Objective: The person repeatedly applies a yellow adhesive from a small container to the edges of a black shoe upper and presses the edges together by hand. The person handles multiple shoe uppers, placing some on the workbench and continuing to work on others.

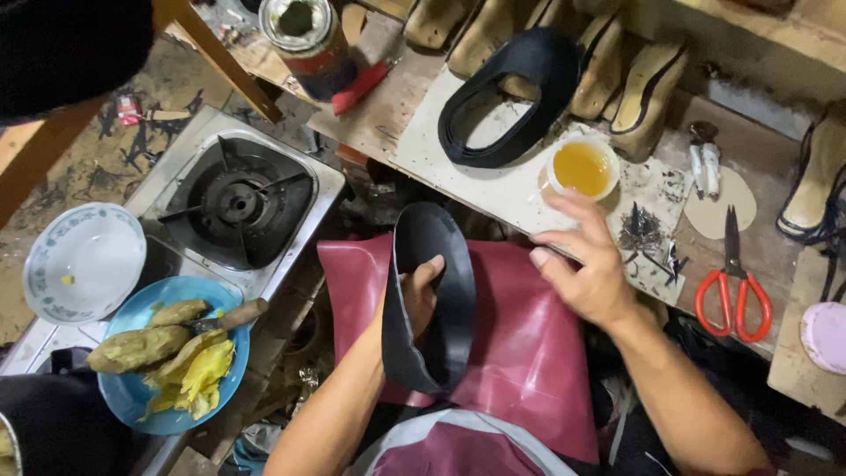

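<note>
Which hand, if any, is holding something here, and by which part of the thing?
The left hand grips the black shoe upper by its inner edge, near the middle. The right hand holds nothing.

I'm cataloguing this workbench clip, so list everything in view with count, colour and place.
Curved black rubber strip: one, black, held over the lap.
Looped black rubber strip: one, black, on the pale board.
Cup of amber liquid: one, white, on the board's right end.
Maroon sheet: one, across the lap.
Red-handled scissors: one, on the bench at right.
Shoe lasts: several, tan, at the back.
Gas burner: one, black, at left.
Blue plate of sweet potatoes: one, lower left.
White bowl: one, far left.
Metal can: one, at top.
Left hand: grips the curved strip.
Right hand: open, beside the cup.
</note>
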A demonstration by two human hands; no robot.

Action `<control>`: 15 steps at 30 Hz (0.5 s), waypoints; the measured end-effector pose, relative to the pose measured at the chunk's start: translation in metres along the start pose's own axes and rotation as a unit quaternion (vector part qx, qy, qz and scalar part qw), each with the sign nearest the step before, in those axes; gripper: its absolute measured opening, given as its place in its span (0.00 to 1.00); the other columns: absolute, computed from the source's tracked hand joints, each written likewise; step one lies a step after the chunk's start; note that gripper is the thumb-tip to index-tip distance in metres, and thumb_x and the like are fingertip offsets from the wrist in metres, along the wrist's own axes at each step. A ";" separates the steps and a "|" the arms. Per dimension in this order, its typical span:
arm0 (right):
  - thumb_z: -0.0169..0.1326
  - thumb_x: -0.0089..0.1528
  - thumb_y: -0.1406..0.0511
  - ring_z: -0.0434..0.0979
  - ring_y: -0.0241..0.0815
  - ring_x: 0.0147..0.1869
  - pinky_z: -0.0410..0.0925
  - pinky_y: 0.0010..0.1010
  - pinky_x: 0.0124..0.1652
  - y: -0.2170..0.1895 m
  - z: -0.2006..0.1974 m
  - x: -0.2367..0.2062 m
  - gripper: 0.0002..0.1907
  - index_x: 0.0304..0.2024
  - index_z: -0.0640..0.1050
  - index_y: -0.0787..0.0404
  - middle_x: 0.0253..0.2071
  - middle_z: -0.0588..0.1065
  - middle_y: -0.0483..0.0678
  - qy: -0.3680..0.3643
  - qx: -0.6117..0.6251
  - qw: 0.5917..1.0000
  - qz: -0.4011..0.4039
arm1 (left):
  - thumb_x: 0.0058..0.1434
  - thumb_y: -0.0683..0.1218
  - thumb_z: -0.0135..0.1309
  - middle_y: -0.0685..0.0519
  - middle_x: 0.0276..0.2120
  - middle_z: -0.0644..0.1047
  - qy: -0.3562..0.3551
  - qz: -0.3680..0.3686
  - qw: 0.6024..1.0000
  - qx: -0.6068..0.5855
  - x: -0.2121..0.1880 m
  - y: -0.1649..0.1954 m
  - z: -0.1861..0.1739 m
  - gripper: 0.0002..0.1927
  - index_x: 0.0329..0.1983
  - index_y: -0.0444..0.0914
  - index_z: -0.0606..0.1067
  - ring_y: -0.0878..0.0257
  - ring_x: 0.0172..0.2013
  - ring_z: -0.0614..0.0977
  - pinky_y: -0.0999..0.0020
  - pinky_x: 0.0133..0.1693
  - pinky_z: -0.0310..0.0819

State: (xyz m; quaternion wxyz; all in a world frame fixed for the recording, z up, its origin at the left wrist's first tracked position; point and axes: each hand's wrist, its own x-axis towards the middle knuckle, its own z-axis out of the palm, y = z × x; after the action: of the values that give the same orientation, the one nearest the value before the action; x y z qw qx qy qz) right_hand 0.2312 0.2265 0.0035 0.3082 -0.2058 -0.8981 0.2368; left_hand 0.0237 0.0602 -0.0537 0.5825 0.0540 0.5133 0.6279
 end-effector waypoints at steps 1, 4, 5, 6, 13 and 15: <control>0.62 0.55 0.68 0.64 0.60 0.75 0.58 0.47 0.72 -0.010 0.006 -0.006 0.14 0.44 0.82 0.62 0.66 0.69 0.59 -0.022 0.022 1.000 -0.006 | 0.65 0.54 0.51 0.50 0.27 0.80 -0.012 0.002 0.998 0.058 0.001 -0.004 0.000 0.20 0.40 0.33 0.82 0.62 0.26 0.78 0.65 0.29 0.74; 0.61 0.54 0.70 0.61 0.63 0.76 0.57 0.49 0.71 -0.029 0.019 -0.012 0.21 0.51 0.81 0.61 0.69 0.65 0.61 -0.057 0.044 0.995 -0.066 | 0.65 0.52 0.53 0.50 0.31 0.81 -0.077 -0.039 0.995 -0.046 0.005 -0.015 -0.002 0.16 0.42 0.34 0.80 0.61 0.29 0.81 0.65 0.32 0.75; 0.61 0.54 0.70 0.60 0.64 0.76 0.57 0.49 0.71 -0.031 0.021 -0.013 0.22 0.52 0.80 0.61 0.70 0.63 0.62 -0.066 0.046 0.993 -0.091 | 0.68 0.53 0.55 0.50 0.29 0.78 -0.080 -0.036 0.995 -0.037 0.006 -0.018 -0.002 0.17 0.41 0.33 0.79 0.62 0.27 0.78 0.65 0.30 0.71; 0.60 0.53 0.72 0.60 0.64 0.76 0.57 0.49 0.72 -0.030 0.022 -0.011 0.23 0.53 0.80 0.60 0.70 0.63 0.62 -0.060 0.025 0.991 -0.113 | 0.71 0.53 0.56 0.51 0.27 0.75 -0.084 -0.032 0.996 -0.026 0.005 -0.020 -0.001 0.18 0.39 0.31 0.78 0.62 0.24 0.74 0.65 0.27 0.67; 0.55 0.52 0.77 0.58 0.63 0.79 0.57 0.48 0.73 -0.007 0.027 -0.001 0.28 0.56 0.80 0.57 0.73 0.59 0.63 -0.029 0.019 0.991 -0.129 | 0.62 0.48 0.51 0.52 0.33 0.82 -0.146 -0.087 0.980 -0.105 -0.018 -0.016 0.017 0.14 0.44 0.35 0.79 0.62 0.33 0.83 0.63 0.39 0.79; 0.53 0.53 0.78 0.59 0.61 0.79 0.57 0.47 0.73 -0.003 0.027 -0.004 0.28 0.55 0.80 0.56 0.73 0.60 0.62 -0.052 0.067 0.989 -0.123 | 0.70 0.52 0.51 0.47 0.29 0.70 -0.089 -0.059 0.993 0.056 -0.019 -0.009 0.019 0.20 0.40 0.27 0.73 0.56 0.28 0.70 0.57 0.32 0.64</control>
State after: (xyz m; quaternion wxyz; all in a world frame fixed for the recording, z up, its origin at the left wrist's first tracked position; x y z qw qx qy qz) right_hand 0.2160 0.2139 -0.0153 0.3014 -0.0602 -0.9133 0.2672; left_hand 0.0478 0.0545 -0.0411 0.6582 0.1116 0.4956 0.5556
